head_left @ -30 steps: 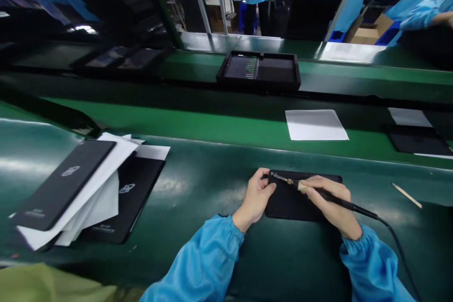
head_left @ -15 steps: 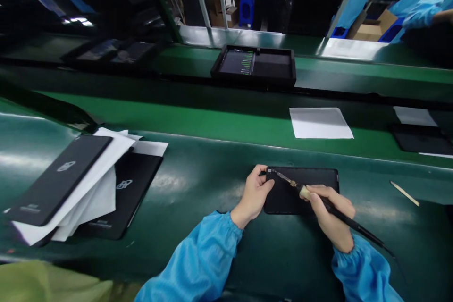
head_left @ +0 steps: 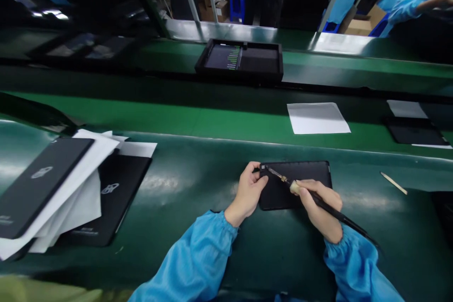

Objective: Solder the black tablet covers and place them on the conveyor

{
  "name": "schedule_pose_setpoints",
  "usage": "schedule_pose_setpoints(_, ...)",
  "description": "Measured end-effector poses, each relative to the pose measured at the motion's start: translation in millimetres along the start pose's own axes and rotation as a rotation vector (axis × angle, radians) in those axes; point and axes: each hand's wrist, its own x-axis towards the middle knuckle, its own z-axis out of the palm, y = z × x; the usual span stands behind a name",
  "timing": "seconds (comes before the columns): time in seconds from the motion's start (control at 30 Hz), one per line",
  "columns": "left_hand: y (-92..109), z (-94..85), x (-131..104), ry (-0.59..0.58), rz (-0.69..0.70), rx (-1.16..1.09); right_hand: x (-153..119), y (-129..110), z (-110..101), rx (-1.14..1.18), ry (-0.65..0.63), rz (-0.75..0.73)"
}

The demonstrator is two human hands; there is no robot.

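Observation:
A black rectangular panel lies flat on the dark green bench. My left hand grips its upper left corner between thumb and fingers. In my right hand is a soldering iron with a pale collar and a dark cable trailing to the lower right. Its metal tip points at the panel's upper left corner, beside a small light square mark; whether it touches cannot be made out.
Black covers and white sheets are stacked at left. A thin stick lies at right. Beyond are a white sheet, a black tray and people in blue sleeves.
The view has shifted, so most things sit slightly further left and higher. Both hands keep the same hold, with the iron's tip still at the same corner.

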Motion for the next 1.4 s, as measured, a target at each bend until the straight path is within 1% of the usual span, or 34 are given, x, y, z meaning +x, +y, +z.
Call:
schedule_pose_setpoints(0.3,-1.1,-1.6,0.7,-0.011,-0.001,-0.002,1.1,0.5,2.1,-0.004,-0.007,-0.025)
schedule_pose_setpoints(0.53,-0.9,-1.9,1.0,0.013,0.009,-0.002,-5.9,1.8,10.3,-0.082,0.019,-0.165)
schedule_pose_setpoints(0.67,1.1,-1.9,0.5,0.013,0.012,0.02,-9.6,1.0,12.2,-0.088,0.028,-0.222)
schedule_pose_setpoints(0.77,1.9,-1.9,0.4,-0.005,0.016,0.001,-12.2,2.7,4.9,-0.077,0.114,-0.208)
schedule_pose_setpoints(0.87,1.1,-2.0,1.0,-0.033,0.026,-0.04,-6.5,7.4,-12.3,-0.079,0.158,-0.177)
schedule_pose_setpoints(0.97,-0.8,-2.5,1.7,-0.051,0.042,-0.053,12.3,17.7,-32.3,-0.199,0.117,-0.235)
schedule_pose_setpoints(1.07,-1.4,-3.3,1.9,-0.067,0.033,-0.047,34.1,33.9,-42.2,-0.375,0.004,-0.314)
schedule_pose_setpoints(1.13,-0.1,-3.6,1.5,-0.075,0.032,-0.046,43.2,44.6,-40.3,-0.434,-0.077,-0.349)
schedule_pose_setpoints(1.27,5.2,-3.0,0.2,-0.076,0.044,-0.047,48.1,58.7,-25.7,-0.415,-0.183,-0.419)
schedule_pose_setpoints(1.33,7.4,-2.2,-0.2,-0.095,0.044,-0.049,51.3,63.2,-22.3,-0.397,-0.216,-0.393)
schedule_pose_setpoints(1.4,8.5,-1.3,-0.3,-0.108,0.053,-0.052,60.8,69.1,-27.5,-0.41,-0.236,-0.343)
